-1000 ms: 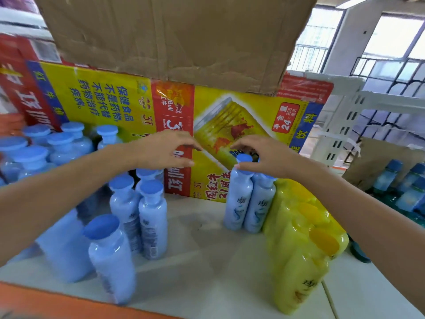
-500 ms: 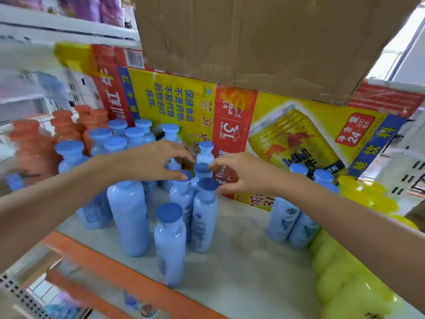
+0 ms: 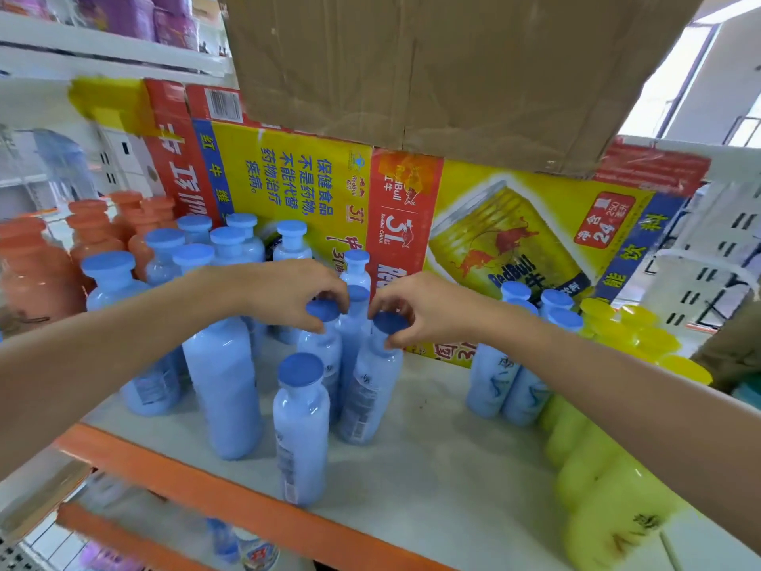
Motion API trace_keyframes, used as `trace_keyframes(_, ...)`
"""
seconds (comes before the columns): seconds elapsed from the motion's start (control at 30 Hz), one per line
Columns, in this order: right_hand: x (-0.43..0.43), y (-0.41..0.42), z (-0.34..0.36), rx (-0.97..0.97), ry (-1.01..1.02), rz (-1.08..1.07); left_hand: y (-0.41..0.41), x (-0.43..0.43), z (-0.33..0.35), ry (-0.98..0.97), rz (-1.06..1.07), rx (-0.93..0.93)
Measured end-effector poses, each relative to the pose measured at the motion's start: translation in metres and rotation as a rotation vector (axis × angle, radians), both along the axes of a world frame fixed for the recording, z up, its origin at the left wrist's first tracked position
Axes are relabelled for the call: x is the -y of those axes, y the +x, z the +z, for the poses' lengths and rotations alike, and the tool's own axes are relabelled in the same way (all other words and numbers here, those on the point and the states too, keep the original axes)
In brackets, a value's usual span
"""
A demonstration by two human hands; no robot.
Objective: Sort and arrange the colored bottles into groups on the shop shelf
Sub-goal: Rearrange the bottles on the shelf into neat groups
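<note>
The left hand [image 3: 294,296] is reaching down from above and curling its fingers and thumb round the cap of a blue bottle [image 3: 321,356], which is standing upright near the middle of the shelf [image 3: 432,467]. The right hand [image 3: 416,311] is doing the same just beside it, pinching the cap rim of a second blue bottle [image 3: 370,389] between thumb and bent fingers. The two hands are nearly touching, and a third blue bottle [image 3: 355,323] is showing in the gap between them. A front blue bottle [image 3: 302,422] is standing free nearer the orange shelf edge [image 3: 206,484], and a tall blue bottle [image 3: 224,385] is rising to its left with its top hiding behind the left forearm. More blue bottles [image 3: 206,249] are crowding the back left corner, with orange bottles [image 3: 90,232] beyond them. A pair of blue bottles [image 3: 506,377] is standing well apart on the right, against the yellow bottles [image 3: 597,467], which the right forearm is partly covering and which are blurring towards the lower corner. A Red Bull carton [image 3: 453,224] is lying behind everything, a brown cardboard box [image 3: 432,68] is sitting on it and running off the top of the view, and purple bottles [image 3: 123,10] are being cut off on the upper shelf. The bottle labels are too small to read, and the lower shelf is too smeared to make out.
</note>
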State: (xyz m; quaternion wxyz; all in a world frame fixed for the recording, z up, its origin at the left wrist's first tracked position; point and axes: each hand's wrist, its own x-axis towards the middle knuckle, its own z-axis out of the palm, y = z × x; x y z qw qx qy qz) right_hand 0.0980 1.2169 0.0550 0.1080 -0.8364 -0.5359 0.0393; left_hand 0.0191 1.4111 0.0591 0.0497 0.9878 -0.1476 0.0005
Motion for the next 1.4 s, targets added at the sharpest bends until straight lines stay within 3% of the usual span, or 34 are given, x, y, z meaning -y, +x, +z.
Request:
trace_keyframes(0.57, 0.130, 0.020, 0.020, 0.005, -0.045, -0.330, 0.069, 0.105, 0.013, -0.050, -0.361, -0.037)
trace_keyframes(1.1, 0.174, 0.032, -0.001, 0.025, -0.044, -0.459, 0.109, 0.155, 0.000, -0.088, -0.443, -0.139)
trace_keyframes(1.4, 0.167, 0.031, -0.003, 0.090, 0.018, -0.550, 0.112, 0.156, 0.001, -0.214, -0.455, -0.245)
